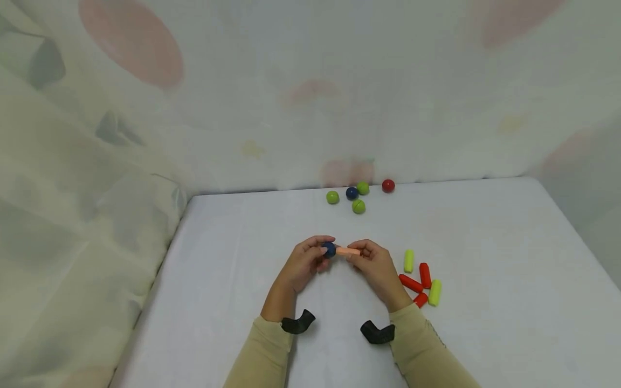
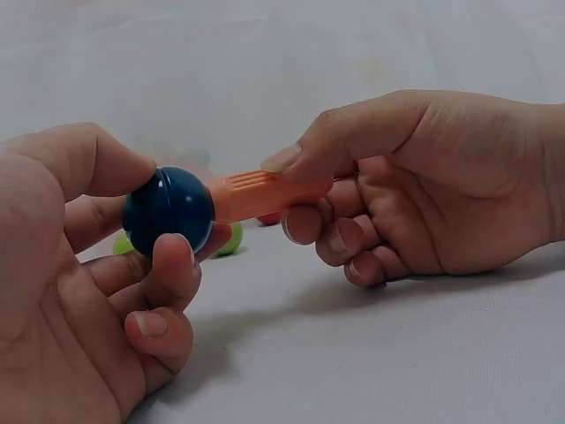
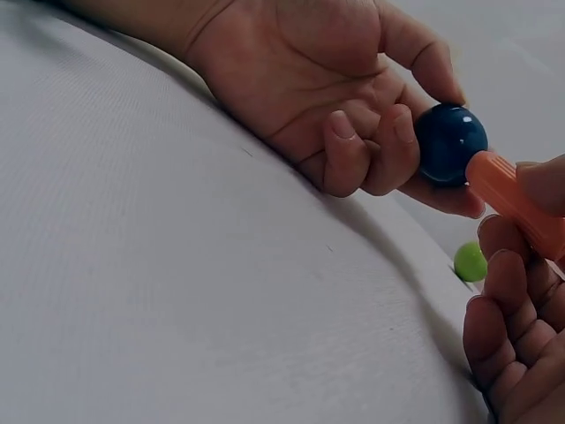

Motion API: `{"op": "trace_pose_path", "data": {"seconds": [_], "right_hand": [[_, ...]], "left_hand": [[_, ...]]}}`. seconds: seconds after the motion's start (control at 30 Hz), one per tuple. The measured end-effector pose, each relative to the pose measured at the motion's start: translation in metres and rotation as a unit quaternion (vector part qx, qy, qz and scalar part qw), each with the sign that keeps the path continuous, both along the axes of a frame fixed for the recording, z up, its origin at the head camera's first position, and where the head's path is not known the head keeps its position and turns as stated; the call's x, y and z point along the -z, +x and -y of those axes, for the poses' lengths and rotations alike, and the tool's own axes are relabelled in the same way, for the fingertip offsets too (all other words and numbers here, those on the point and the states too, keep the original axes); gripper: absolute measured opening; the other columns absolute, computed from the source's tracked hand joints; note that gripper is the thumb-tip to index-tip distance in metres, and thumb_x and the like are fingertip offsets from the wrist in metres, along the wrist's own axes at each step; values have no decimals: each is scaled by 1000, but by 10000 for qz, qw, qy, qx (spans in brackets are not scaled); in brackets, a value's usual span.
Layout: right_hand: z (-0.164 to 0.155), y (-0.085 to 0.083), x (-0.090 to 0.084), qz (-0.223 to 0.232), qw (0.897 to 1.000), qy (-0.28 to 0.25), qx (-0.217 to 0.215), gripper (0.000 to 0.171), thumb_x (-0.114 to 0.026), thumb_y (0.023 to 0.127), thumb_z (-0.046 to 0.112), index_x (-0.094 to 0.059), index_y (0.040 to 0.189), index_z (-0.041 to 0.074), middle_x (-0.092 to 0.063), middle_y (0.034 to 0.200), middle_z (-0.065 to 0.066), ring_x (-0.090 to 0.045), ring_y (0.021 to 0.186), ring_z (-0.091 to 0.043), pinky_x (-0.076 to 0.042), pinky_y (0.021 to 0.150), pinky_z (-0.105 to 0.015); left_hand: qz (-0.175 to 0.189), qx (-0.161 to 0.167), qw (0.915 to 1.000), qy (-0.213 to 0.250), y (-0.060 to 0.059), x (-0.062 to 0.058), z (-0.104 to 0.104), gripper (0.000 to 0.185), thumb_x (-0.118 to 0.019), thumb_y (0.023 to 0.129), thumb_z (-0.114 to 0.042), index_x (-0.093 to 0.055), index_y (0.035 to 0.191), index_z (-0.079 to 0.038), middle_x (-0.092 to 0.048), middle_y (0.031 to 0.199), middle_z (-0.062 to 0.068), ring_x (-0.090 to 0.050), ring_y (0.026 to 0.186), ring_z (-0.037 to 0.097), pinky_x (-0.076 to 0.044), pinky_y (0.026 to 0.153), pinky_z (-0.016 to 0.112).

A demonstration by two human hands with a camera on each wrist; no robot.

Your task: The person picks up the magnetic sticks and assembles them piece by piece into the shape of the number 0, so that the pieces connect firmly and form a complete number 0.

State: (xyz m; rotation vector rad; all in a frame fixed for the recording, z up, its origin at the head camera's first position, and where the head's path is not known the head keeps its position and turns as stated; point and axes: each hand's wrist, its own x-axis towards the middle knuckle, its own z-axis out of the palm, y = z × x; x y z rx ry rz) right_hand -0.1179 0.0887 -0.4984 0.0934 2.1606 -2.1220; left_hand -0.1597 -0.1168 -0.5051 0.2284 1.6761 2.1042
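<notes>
My left hand (image 1: pixel 306 262) pinches a dark blue ball (image 1: pixel 329 249) between thumb and fingers. My right hand (image 1: pixel 374 266) holds an orange ribbed stick (image 1: pixel 347 251) between thumb and forefinger, and the stick's end touches the ball. In the left wrist view the blue ball (image 2: pixel 168 210) and orange stick (image 2: pixel 265 194) meet just above the white table. From the right wrist camera the ball (image 3: pixel 450 144) sits against the stick (image 3: pixel 516 201), with the left hand's fingers (image 3: pixel 371 150) curled under it.
Several loose balls lie at the table's far edge: green ones (image 1: pixel 332 197), a blue one (image 1: pixel 351 193), a red one (image 1: pixel 387 186). Red and yellow-green sticks (image 1: pixel 421 280) lie right of my right hand. A draped cloth (image 1: pixel 73 226) borders the white table (image 1: pixel 509 258).
</notes>
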Motion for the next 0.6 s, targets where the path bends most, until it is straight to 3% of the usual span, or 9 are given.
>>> {"op": "trace_pose_path", "data": {"seconds": [0.13,0.27,0.43,0.6], "right_hand": [[0,0,1,0,10000,90,-33,29,-74,89,27,-67,111,11,-65,96,-7,-55,76,-15,-50,67,-21],[0,-1,3,-20,10000,80,-17,30,-73,90,29,-67,114,12,-66,96,-9,-56,77,-17,-51,68,-22],[0,-1,2,75,9998,-115,109,35,-70,92,30,-65,120,9,-68,98,-11,-58,79,-20,-53,70,-23],[-1,-2,-1,172,9982,-414,402,38,-67,94,30,-64,123,5,-67,97,-15,-59,78,-21,-55,70,-24]], "left_hand": [[-127,17,9999,-114,0,2,-1,42,-62,93,-7,-54,132,4,-67,111,2,-51,71,11,-43,61,23],[-210,-157,9990,-370,0,3,-2,48,-72,87,-7,-56,132,0,-63,109,1,-53,71,10,-44,62,23],[-183,-390,9980,-459,-1,5,-3,48,-75,86,-10,-58,130,-2,-62,107,2,-57,72,10,-46,63,23],[-469,-463,9918,-1099,-2,5,-2,44,-79,83,-15,-65,123,-9,-64,102,5,-55,69,10,-47,61,22]]}}
